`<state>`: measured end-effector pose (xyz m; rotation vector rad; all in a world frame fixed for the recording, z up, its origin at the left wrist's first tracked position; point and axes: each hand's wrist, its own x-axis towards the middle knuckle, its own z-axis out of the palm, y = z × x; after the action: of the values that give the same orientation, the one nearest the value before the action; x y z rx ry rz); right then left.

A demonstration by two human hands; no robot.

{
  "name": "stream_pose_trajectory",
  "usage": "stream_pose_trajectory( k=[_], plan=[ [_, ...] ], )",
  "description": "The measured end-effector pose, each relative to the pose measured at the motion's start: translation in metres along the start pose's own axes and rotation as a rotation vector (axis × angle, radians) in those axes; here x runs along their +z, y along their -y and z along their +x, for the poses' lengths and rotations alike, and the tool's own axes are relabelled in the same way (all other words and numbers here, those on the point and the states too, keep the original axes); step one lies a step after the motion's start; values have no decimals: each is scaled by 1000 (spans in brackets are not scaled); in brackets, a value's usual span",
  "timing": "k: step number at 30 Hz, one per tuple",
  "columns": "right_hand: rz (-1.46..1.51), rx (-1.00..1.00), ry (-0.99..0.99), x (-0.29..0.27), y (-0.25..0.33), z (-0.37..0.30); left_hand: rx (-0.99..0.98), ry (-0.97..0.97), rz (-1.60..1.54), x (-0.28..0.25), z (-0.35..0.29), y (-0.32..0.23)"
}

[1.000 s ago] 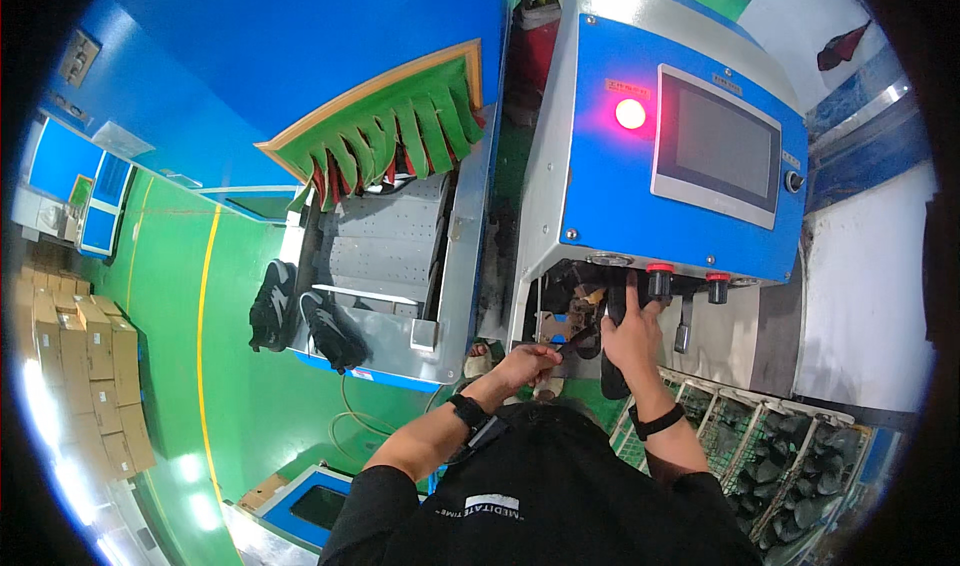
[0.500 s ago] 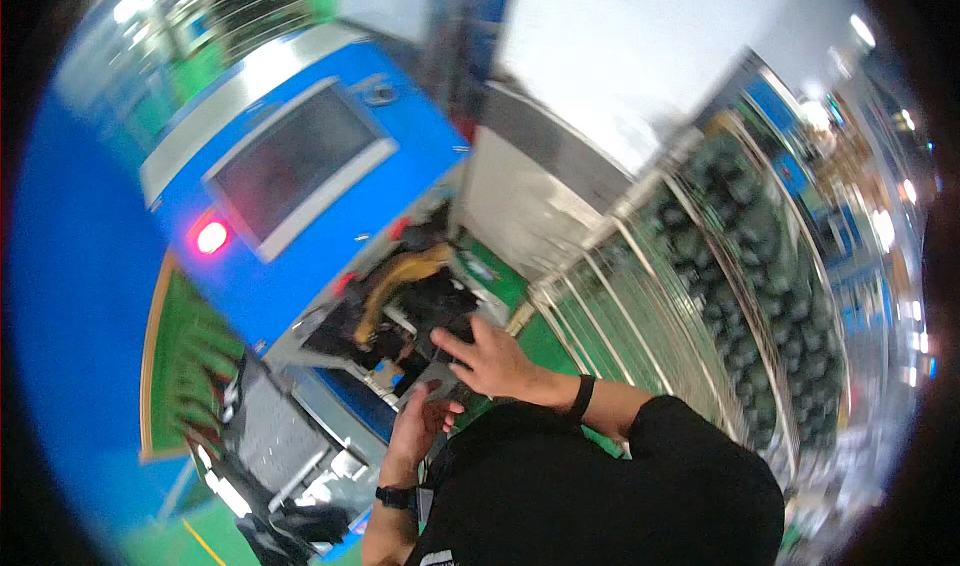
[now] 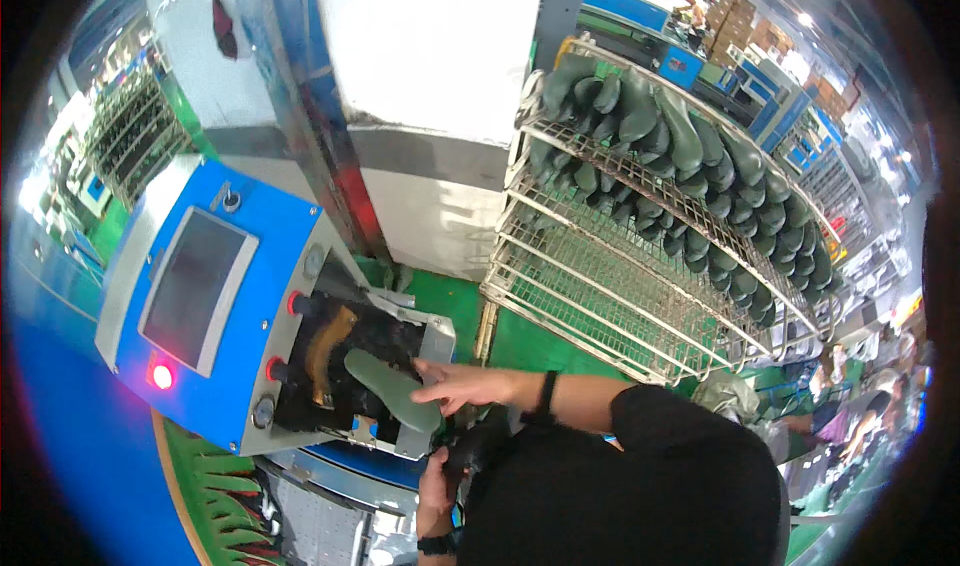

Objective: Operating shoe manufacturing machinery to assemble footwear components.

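A green shoe last (image 3: 385,386) lies slantwise in front of the machine's dark opening. My right hand (image 3: 465,386) reaches in from the right, its fingers closed on the near end of the last. Lower down, my left hand (image 3: 435,488) is closed against a black item (image 3: 478,444), whose kind I cannot make out; part of it is hidden by my black sleeve and body. Behind the last, inside the opening of the blue machine (image 3: 275,216), stands a curved tan pad (image 3: 328,356).
The machine carries a dark screen (image 3: 200,286), a lit red button (image 3: 162,377) and gauges. A wire rack (image 3: 600,286) at the right bears many green lasts on its upper shelves. A white and grey wall (image 3: 430,156) stands behind. Green pieces hang at lower left.
The view has turned, so the machine sits farther left and the rack shows more fully. The green last has come into sight at my right hand. My left hand's fingers, apart before, have closed.
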<state>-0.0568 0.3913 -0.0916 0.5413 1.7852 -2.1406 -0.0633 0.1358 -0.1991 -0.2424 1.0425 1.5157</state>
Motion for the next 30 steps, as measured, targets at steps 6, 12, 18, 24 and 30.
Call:
stream_pose_trajectory(
  k=[6, 12, 18, 24, 30],
  plan=[
    [298, -115, -40, 17, -28, 21, 148, -214, 23, -6, -24, -25],
    [-183, -438, -232, -114, -47, -90, 164, -282, 89, 11, -15, -43],
    [-339, 4, -1322, -171, -73, -275, 150, -219, 384, 68, 55, -72],
    [-128, 336, -2116, -172, -147, -422, 69, -112, 699, 140, 129, -82],
    [-360, 256, -2449, -236, -211, -510, -185, -376, 1412, 232, 141, -92]
  ],
)
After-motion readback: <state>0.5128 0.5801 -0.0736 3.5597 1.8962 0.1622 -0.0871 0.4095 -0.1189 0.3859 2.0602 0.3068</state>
